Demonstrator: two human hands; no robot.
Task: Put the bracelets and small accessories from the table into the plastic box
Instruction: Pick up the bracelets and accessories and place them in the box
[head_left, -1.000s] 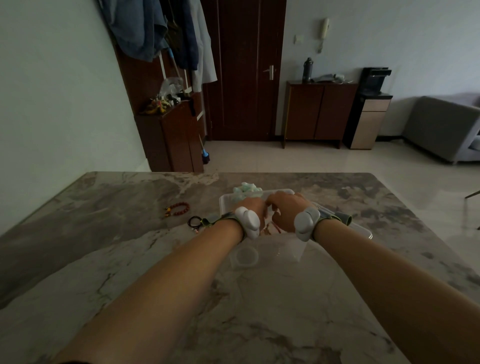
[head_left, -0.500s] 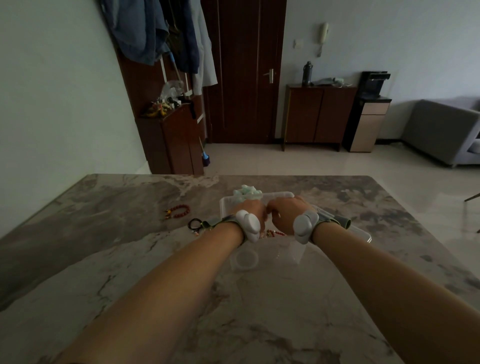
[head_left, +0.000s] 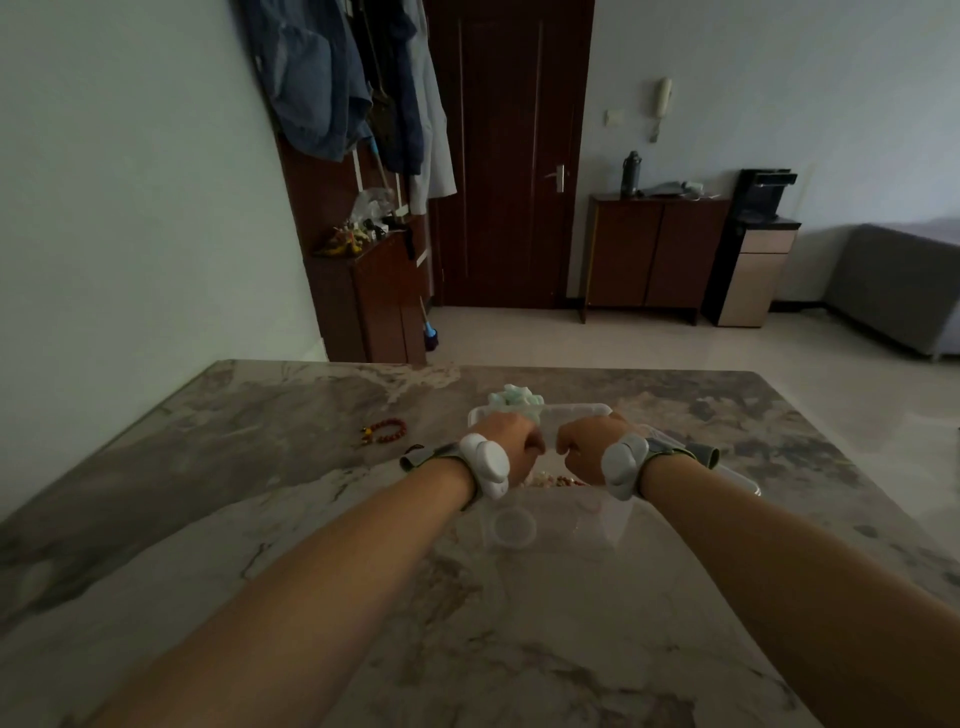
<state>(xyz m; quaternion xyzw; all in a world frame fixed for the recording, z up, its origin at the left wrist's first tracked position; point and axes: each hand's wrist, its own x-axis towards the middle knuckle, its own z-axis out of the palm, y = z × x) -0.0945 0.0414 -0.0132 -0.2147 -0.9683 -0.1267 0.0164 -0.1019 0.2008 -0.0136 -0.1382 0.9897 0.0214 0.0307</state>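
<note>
- Head view: the clear plastic box (head_left: 558, 525) sits on the marble table (head_left: 260, 519), near the middle.
- The left hand (head_left: 506, 441) and the right hand (head_left: 587, 447) hover over the box, close together, knuckles up.
- Both hands are curled into fists. What they grip, if anything, is hidden, so I cannot tell.
- Each wrist has a white tracker: the left one (head_left: 485, 465) and the right one (head_left: 621, 467).
- A few small beads (head_left: 553, 479) show inside the box, between the hands.
- A red bead bracelet (head_left: 387, 431) lies on the table at 9 o'clock from the box, well apart.
- A pale green scrunchie-like thing (head_left: 514, 399) lies at 12 o'clock, touching the box's far edge.
</note>
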